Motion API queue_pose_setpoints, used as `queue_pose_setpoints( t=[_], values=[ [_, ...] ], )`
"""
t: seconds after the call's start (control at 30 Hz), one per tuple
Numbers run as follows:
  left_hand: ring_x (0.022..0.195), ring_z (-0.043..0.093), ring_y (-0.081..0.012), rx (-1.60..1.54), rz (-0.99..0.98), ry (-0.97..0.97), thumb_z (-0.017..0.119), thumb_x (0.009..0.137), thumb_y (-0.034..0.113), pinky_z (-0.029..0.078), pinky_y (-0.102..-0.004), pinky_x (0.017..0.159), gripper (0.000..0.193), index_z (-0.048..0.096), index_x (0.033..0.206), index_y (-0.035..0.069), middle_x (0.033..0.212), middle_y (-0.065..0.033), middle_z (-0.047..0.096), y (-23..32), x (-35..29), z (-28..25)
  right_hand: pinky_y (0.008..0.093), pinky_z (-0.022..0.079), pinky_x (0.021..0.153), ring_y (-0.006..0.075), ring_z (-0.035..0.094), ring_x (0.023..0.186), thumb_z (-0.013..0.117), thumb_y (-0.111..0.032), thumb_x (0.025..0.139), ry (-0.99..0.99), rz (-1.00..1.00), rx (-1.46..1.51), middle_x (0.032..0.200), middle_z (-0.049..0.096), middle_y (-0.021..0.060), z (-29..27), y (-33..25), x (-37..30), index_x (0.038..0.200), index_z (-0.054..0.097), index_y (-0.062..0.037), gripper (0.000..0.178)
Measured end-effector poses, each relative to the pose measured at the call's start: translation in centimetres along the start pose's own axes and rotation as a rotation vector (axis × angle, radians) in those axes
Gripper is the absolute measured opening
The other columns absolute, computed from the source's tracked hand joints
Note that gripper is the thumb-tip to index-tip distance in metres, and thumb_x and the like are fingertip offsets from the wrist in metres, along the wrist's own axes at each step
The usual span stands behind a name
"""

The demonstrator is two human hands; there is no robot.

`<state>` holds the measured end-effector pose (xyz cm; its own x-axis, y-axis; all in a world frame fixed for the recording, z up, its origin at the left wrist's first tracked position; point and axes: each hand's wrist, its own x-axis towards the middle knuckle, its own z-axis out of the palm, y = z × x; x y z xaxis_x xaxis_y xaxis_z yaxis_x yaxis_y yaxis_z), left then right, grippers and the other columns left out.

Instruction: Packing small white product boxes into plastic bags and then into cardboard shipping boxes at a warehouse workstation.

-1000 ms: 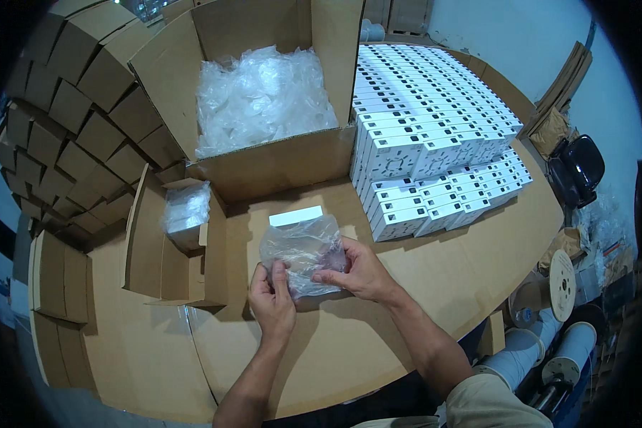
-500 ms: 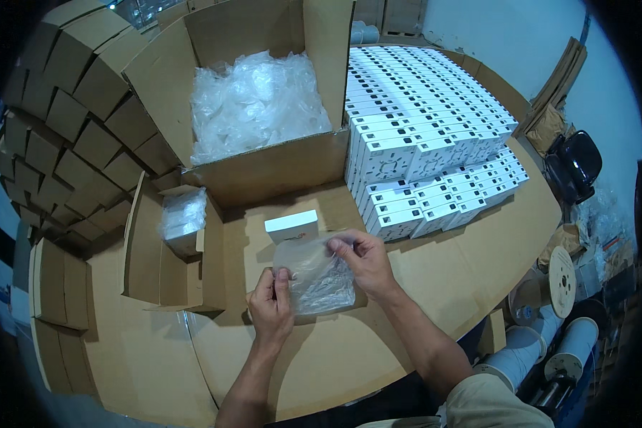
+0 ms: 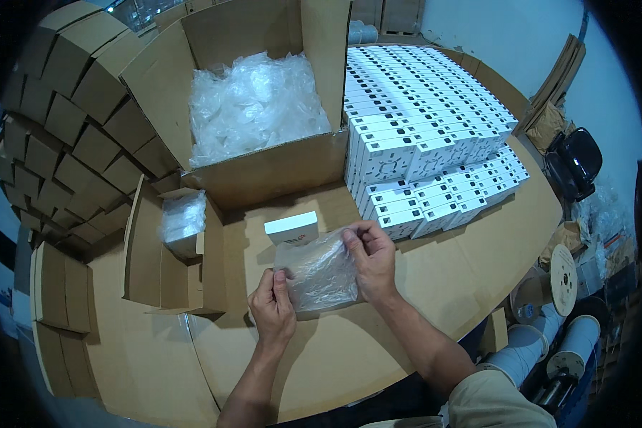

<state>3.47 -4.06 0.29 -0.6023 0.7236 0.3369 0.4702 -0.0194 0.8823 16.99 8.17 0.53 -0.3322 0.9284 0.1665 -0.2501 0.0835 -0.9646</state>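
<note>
A clear plastic bag [image 3: 321, 274] is stretched between my two hands above the cardboard-covered table. My left hand [image 3: 272, 303] pinches its left edge between thumb and fingers. My right hand [image 3: 372, 260] grips the upper right corner, thumb on top. Just beyond the bag stands a small white box [image 3: 292, 229], its lower part covered by the plastic. To the left sits an open carton [image 3: 141, 250] with several plastic-wrapped packs [image 3: 183, 217] inside. Behind, a large open carton [image 3: 271, 167] is heaped with crumpled clear bags [image 3: 260, 107].
White boxes [image 3: 424, 146] stand in long stacked rows at the back right. Brown cartons [image 3: 71, 157] are piled high on the left. Beyond the table's right edge are cable spools [image 3: 563, 279] and a black chair [image 3: 576, 164].
My right hand has shifted slightly right and pulled the bag's upper right corner outward, so the bag is spread wider. My left hand has barely moved.
</note>
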Motion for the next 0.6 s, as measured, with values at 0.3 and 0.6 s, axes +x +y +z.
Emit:
queue_pose_setpoints(
  t=[0.3, 0.6],
  values=[
    [0.07, 0.053, -0.0095, -0.148, -0.019, 0.027, 0.058, 0.104, 0.024, 0.045, -0.0276, 0.061, 0.028, 0.066, 0.093, 0.0, 0.074, -0.0026, 0.059, -0.3, 0.2, 0.3, 0.0268, 0.046, 0.059, 0.0074, 0.055, 0.064, 0.057, -0.024, 0.105, 0.037, 0.067, -0.105, 0.069, 0.06, 0.0006, 0.7, 0.5, -0.7, 0.091, 0.063, -0.0003, 0.028],
    [0.085, 0.054, -0.0071, -0.356, -0.273, 0.065, 0.058, 0.105, 0.025, 0.046, -0.0248, 0.076, 0.028, 0.068, 0.104, 0.0, 0.09, -0.0009, 0.064, -0.7, 1.0, -0.7, 0.0337, 0.048, 0.057, 0.0212, 0.064, 0.061, 0.057, -0.014, 0.102, -0.06, -0.219, -0.446, 0.073, 0.065, 0.0144, 1.7, -0.2, -1.8, 0.093, 0.062, 0.0007, 0.018]
  ],
)
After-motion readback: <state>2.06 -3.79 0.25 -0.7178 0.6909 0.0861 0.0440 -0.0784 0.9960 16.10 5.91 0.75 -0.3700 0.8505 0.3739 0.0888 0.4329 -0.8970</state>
